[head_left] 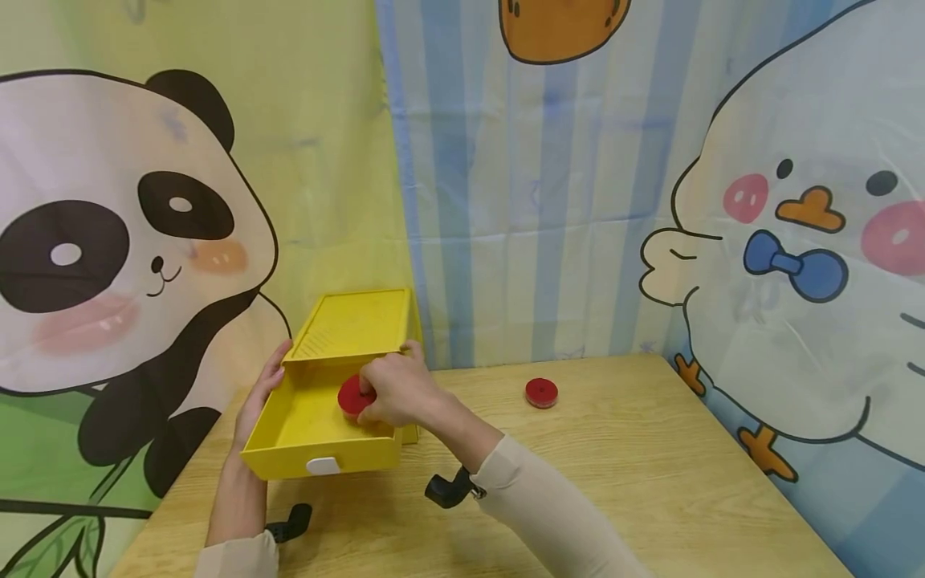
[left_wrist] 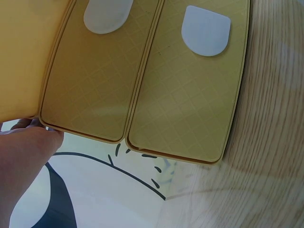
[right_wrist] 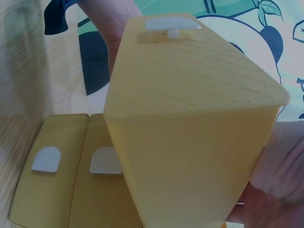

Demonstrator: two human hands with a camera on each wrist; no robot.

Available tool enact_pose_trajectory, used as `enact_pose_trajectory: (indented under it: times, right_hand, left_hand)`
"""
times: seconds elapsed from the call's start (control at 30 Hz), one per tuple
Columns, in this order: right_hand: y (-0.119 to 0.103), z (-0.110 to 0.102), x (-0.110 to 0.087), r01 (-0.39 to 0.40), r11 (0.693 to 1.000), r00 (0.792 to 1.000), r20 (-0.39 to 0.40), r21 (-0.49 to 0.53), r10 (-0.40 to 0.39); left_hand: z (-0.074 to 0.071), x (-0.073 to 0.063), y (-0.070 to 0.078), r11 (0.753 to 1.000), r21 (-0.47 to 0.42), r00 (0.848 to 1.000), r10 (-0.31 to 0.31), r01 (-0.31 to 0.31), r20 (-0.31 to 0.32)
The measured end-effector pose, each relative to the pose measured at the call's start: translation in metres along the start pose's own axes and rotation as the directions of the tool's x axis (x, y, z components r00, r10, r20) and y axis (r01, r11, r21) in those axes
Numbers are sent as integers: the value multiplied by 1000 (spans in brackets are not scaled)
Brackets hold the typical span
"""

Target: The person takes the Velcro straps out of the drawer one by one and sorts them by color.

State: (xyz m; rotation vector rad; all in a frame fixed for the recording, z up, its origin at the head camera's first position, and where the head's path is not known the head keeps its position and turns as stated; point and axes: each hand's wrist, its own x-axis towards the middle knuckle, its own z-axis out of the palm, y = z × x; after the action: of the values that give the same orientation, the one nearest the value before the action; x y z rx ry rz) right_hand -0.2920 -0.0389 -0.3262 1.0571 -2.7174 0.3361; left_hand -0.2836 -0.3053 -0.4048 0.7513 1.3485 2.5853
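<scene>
A yellow drawer cabinet [head_left: 361,317] stands against the curtain with its top drawer [head_left: 325,457] pulled out. Inside that drawer is a red disc [head_left: 350,397], its right edge pinched by my right hand [head_left: 401,389]. Along the cabinet's left side, my left hand [head_left: 260,393] lies with fingers extended, touching the side near the drawer. The left wrist view shows that hand [left_wrist: 33,142] at the cabinet's edge, fingertips hidden. In the right wrist view the drawer wall [right_wrist: 190,166] covers the disc and most of the right hand's fingers.
A second red disc [head_left: 541,392] lies on the wooden table [head_left: 614,449], right of the cabinet. Two lower drawer fronts with white handles [left_wrist: 206,31] are closed. Printed curtains [head_left: 506,201] with a panda and a white bird border the table.
</scene>
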Motion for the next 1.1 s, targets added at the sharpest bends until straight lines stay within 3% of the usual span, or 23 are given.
enact_pose_trajectory:
  times: [0.13, 0.3, 0.47, 0.73, 1.1]
  right_hand:
    - [2, 0, -3, 20, 999, 998, -58, 30, -19]
    - [6, -4, -9, 52, 995, 990, -138, 89, -39]
    - [9, -12, -15, 75, 985, 967, -253, 156, -34]
    - [28, -26, -27, 100, 966, 927, -376, 238, -3]
    - [67, -20, -46, 78, 939, 906, -416, 336, 74]
  left_hand:
    - [1, 1, -1, 998, -63, 1000, 5, -3, 23]
    - [1, 2, -1, 997, -75, 1000, -4, 5, 21]
    - [1, 3, -1, 999, -53, 1000, -11, 11, 10]
    - [2, 3, -1, 999, -43, 1000, -5, 5, -6]
    - [5, -1, 1, 999, -28, 999, -21, 20, -36]
